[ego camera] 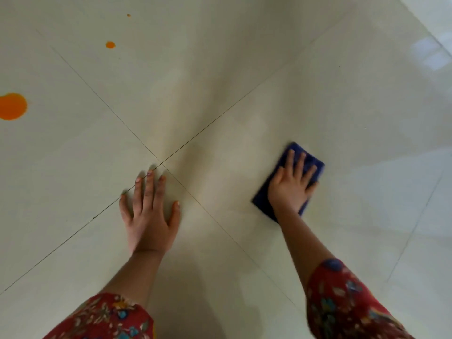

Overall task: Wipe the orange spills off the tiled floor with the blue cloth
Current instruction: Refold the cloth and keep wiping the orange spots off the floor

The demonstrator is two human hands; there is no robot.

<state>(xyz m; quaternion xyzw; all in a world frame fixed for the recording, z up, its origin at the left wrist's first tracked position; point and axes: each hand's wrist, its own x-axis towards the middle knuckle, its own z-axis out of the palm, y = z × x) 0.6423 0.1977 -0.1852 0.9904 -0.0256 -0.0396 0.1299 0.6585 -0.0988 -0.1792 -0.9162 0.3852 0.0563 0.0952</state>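
A person's right hand (291, 184) presses a folded blue cloth (309, 165) flat against the tiled floor (244, 81), fingers straight and spread. The left hand (149, 216) rests splayed beside a tile joint. Orange spills (12, 106) lie well away at far left.

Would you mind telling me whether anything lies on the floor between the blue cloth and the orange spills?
Only the left hand, pressed flat on the tiles, sits close to the direct path from the blue cloth under the right hand to the large orange spill. Otherwise only bare tiled floor shows.
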